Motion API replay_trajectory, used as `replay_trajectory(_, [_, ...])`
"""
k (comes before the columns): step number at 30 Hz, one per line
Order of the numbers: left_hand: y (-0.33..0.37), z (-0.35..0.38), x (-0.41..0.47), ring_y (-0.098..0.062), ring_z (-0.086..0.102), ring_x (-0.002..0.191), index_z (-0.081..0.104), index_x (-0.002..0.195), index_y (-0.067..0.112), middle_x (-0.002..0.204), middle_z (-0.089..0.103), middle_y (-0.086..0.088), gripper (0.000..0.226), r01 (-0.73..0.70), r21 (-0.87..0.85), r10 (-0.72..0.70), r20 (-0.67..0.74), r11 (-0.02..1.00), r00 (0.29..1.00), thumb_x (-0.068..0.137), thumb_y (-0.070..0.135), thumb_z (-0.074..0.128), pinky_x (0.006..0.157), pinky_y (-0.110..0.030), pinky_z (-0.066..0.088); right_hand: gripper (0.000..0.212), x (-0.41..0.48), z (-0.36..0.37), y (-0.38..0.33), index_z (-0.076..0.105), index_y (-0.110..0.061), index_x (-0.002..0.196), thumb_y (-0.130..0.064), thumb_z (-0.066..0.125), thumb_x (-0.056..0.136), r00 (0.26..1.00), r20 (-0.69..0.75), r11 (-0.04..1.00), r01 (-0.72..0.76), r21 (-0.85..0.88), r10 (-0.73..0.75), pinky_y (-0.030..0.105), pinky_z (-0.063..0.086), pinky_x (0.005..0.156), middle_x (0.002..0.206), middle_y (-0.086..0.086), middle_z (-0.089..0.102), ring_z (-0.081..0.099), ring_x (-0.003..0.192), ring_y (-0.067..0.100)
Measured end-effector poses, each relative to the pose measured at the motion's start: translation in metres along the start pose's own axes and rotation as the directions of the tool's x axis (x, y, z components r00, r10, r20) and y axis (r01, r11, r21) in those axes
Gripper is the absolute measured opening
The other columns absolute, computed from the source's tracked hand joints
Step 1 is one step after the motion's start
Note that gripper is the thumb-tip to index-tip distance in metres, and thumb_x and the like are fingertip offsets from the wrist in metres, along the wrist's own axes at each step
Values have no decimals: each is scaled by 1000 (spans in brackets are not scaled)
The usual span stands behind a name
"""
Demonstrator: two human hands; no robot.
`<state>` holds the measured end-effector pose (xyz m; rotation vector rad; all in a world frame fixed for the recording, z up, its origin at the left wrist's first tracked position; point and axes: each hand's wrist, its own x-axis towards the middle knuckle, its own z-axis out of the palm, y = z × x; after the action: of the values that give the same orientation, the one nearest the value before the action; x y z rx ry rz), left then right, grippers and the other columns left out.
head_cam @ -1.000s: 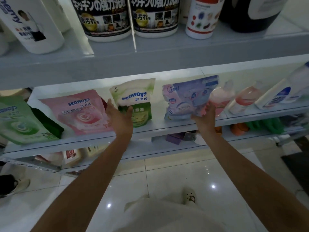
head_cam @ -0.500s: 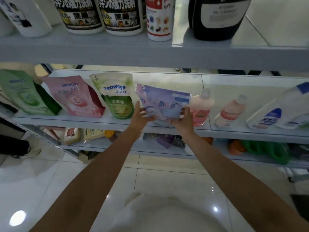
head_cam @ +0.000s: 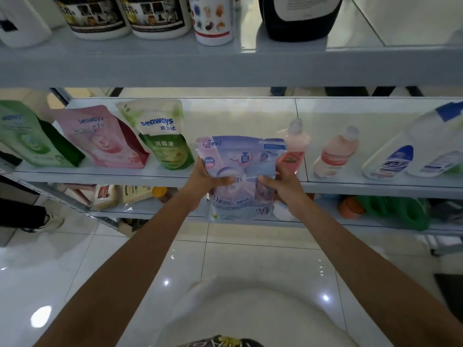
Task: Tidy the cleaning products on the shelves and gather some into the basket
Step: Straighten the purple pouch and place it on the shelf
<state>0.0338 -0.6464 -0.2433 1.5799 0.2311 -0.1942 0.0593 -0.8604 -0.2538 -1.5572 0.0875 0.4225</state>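
A lilac and blue refill pouch [head_cam: 240, 169] hangs in the air in front of the middle shelf [head_cam: 162, 175], held upright between both hands. My left hand [head_cam: 206, 179] grips its left edge and my right hand [head_cam: 280, 182] grips its right edge, thumbs on the front. On the shelf to the left stand a green-and-white seaways pouch [head_cam: 162, 136], a pink seaways pouch [head_cam: 100, 136] and a green pouch [head_cam: 27, 136]. To the right stand two pink bottles [head_cam: 294, 146] [head_cam: 335, 152]. No basket is in view.
A white bottle with a blue cap [head_cam: 421, 151] leans at the right end of the shelf. The top shelf [head_cam: 225, 63] carries white tubs, a spray can and a dark jug [head_cam: 298, 16]. The lower shelf holds boxes and green jugs [head_cam: 398, 211]. Someone's shoe [head_cam: 47, 221] stands at left on the glossy tiles.
My left hand left the seaways pouch and joined the right on the lilac pouch. Both hands then drew the pouch off the shelf, toward me and lower.
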Motion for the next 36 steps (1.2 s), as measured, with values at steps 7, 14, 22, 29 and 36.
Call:
replay_trajectory(7, [17, 6, -1, -25, 71, 65, 66, 103, 8, 90, 72, -13, 44, 375, -414, -424, -31, 830, 905, 62, 15, 80, 53, -34, 56, 62, -36, -7, 3, 52, -19, 126, -8, 79, 71, 862, 437, 935, -335, 115, 255, 41, 57, 75, 120, 10, 65, 64, 106, 31])
replay_trajectory(14, [21, -3, -8, -31, 70, 96, 58, 128, 7, 115, 68, -17, 69, 501, -414, -495, 130, 760, 859, 67, 32, 81, 70, -43, 59, 31, -51, 17, -7, 64, -15, 101, 5, 67, 77, 945, 228, 947, -273, 167, 233, 38, 60, 71, 96, 2, 73, 70, 86, 21])
replay_trajectory(22, [6, -3, -40, -28, 70, 88, 59, 123, 0, 112, 69, -17, 60, 661, -398, -586, 309, 636, 749, 69, 19, 74, 63, -40, 61, 27, -59, 27, -32, 65, -9, 99, -11, 75, 74, 900, 54, 874, -434, 219, 433, 18, 46, 42, 73, 1, 71, 66, 53, 11])
replay_trajectory(29, [16, -11, -40, -29, 68, 97, 61, 122, 2, 115, 68, -19, 56, 595, -381, -547, 238, 708, 802, 70, 15, 77, 69, -38, 61, 42, -66, 28, -47, 63, -4, 112, -24, 72, 76, 882, 138, 846, -471, 251, 450, 29, 57, 49, 92, 13, 73, 70, 71, 25])
replay_trajectory(36, [35, -22, -56, -21, 35, 136, 27, 149, 19, 153, 29, -7, 76, 46, 461, 30, -154, 886, 988, 89, 56, 56, 108, -40, 35, 39, -74, 34, -42, 63, -6, 111, -24, 72, 78, 906, -46, 874, -391, 288, 420, 16, 39, 32, 81, 7, 69, 68, 55, 18])
